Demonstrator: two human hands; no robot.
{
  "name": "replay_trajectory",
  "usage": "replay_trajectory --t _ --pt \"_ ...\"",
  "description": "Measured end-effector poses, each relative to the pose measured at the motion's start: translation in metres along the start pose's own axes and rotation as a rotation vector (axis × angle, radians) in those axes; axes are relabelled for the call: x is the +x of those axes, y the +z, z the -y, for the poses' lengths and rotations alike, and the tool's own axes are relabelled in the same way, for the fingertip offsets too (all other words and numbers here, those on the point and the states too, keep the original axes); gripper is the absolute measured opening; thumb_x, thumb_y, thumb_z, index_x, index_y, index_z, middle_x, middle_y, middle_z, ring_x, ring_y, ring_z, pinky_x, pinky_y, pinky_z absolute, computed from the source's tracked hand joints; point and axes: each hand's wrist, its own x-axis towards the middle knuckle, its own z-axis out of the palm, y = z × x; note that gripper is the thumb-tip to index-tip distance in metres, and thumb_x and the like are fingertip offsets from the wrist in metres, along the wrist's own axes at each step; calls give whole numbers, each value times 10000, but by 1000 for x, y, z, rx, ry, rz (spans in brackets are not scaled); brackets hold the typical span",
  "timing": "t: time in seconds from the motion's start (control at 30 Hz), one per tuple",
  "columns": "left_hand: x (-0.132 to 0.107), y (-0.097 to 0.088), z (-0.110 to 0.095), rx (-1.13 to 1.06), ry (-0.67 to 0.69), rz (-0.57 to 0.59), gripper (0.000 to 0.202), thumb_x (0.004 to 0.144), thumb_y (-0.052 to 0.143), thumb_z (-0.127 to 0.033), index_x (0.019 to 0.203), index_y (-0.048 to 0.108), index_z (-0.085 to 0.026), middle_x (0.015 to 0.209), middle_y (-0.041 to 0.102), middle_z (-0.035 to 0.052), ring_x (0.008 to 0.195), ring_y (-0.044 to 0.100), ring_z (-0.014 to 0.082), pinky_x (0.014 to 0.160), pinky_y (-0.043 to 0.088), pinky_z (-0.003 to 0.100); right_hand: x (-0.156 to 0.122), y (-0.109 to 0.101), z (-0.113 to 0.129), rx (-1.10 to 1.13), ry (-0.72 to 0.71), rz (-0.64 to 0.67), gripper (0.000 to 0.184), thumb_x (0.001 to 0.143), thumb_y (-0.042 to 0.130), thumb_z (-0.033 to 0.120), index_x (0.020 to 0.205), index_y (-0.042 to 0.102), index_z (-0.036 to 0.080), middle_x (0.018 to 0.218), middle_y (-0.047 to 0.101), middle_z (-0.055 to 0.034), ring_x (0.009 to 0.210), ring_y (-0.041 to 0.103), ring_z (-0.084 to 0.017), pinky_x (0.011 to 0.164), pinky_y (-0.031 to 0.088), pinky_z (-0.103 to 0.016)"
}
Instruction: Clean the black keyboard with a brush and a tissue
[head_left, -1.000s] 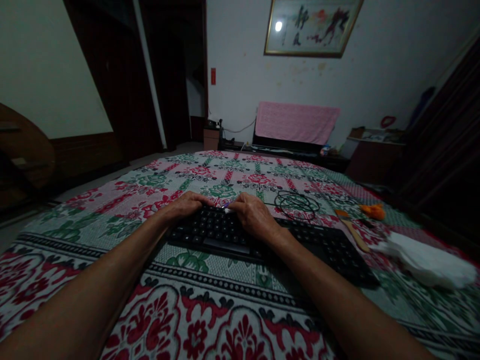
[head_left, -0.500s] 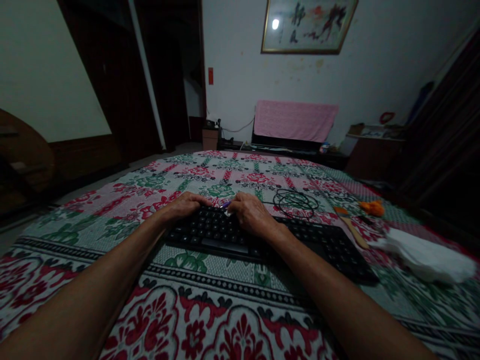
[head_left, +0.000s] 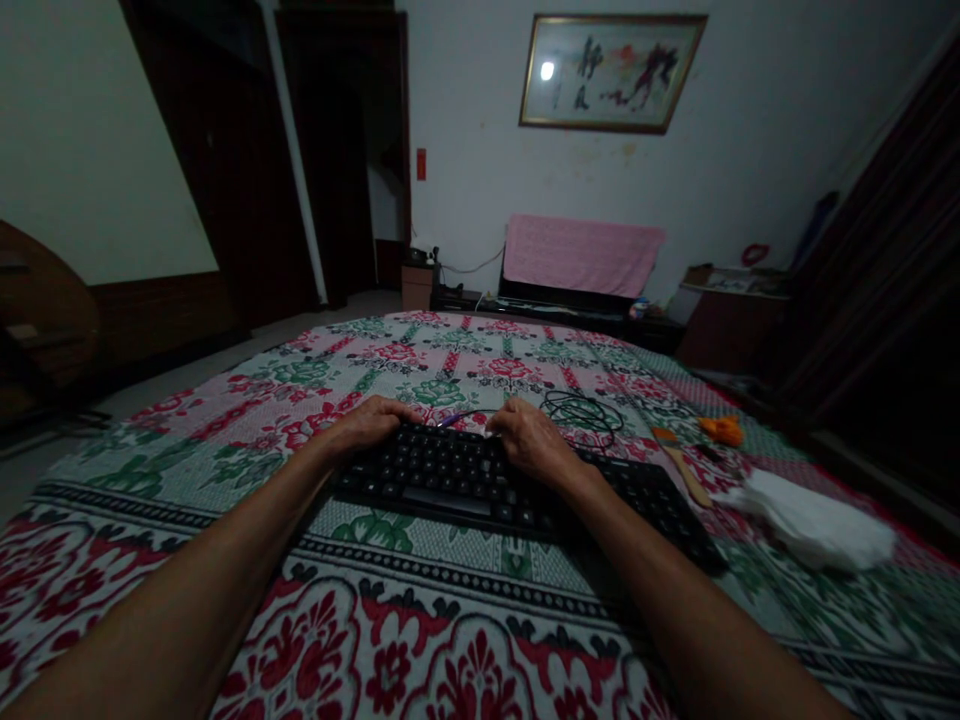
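Note:
A black keyboard (head_left: 442, 470) lies across the patterned cloth in front of me. My left hand (head_left: 375, 422) grips its far left corner, with the fingers along the back edge. Over the keys right of the middle, my right hand (head_left: 531, 438) is closed in a pinch. A small white bit (head_left: 491, 432), perhaps tissue, shows at its fingertips, touching the upper rows of keys or just above them. A thin purple stick-like thing (head_left: 450, 420) lies by the back edge between my hands. Behind the keyboard is its coiled black cable (head_left: 583, 412).
To the right lie a wooden-handled brush (head_left: 690, 478), an orange bundle (head_left: 721, 430) and a crumpled white tissue pile (head_left: 817, 520). The floral cloth (head_left: 450, 620) covers the wide surface. A pink towel (head_left: 581, 255) hangs by the far wall.
My right hand has moved right along the back rows of keys, away from the purple stick, which now shows more fully. My left hand keeps its hold. The view has tilted up slightly.

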Motion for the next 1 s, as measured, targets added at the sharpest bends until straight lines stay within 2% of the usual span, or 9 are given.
replay_trajectory --t 0.1,0.23,0.37,0.47,0.63,0.83,0.93,1.0 --pt "3 1 -2 96 65 -34 432 585 408 -86 855 735 -174 752 701 -4 677 594 148 636 435 220 -4 3 -3 36 10 22 300 874 408 134 991 670 222 969 558 -60 841 541 -147 745 377 -238" --pt "9 10 -17 228 176 -70 419 644 427 -117 921 736 -178 858 719 9 827 616 169 734 434 215 -6 3 1 45 36 40 302 876 406 137 994 671 219 977 561 -61 859 550 -151 768 384 -241" --pt "17 25 -35 337 295 29 312 697 488 -211 866 750 -197 813 722 -1 797 615 175 689 412 205 -7 4 4 73 61 36 305 873 406 122 1003 669 204 975 561 -64 887 550 -150 781 388 -235" --pt "20 32 -39 398 276 55 269 678 515 -217 798 754 -202 735 715 -1 731 610 171 643 390 211 -9 7 2 87 69 10 308 862 414 107 1006 669 201 963 563 -59 880 545 -146 778 390 -229" --pt "22 35 -30 374 260 40 297 698 495 -275 818 752 -186 735 708 12 720 604 176 609 384 215 -12 8 -7 122 53 16 306 849 419 94 978 678 194 922 570 -61 874 543 -147 774 391 -224" --pt "18 34 -27 306 261 78 325 701 471 -286 830 743 -165 694 683 -4 704 587 169 604 386 209 -14 0 -14 96 129 36 296 836 422 98 981 670 170 904 581 -71 858 545 -157 765 390 -230" --pt "16 34 -28 280 274 128 335 689 472 -271 848 739 -147 721 690 4 707 588 166 622 394 213 -14 -6 -14 120 129 94 293 801 439 73 930 682 173 863 584 -57 836 547 -153 747 389 -224" --pt "16 34 -27 254 266 145 336 674 484 -270 853 737 -140 738 692 10 702 586 165 632 399 218 -14 -8 -11 131 119 88 282 796 449 78 912 684 179 865 583 -53 829 546 -152 741 389 -226"
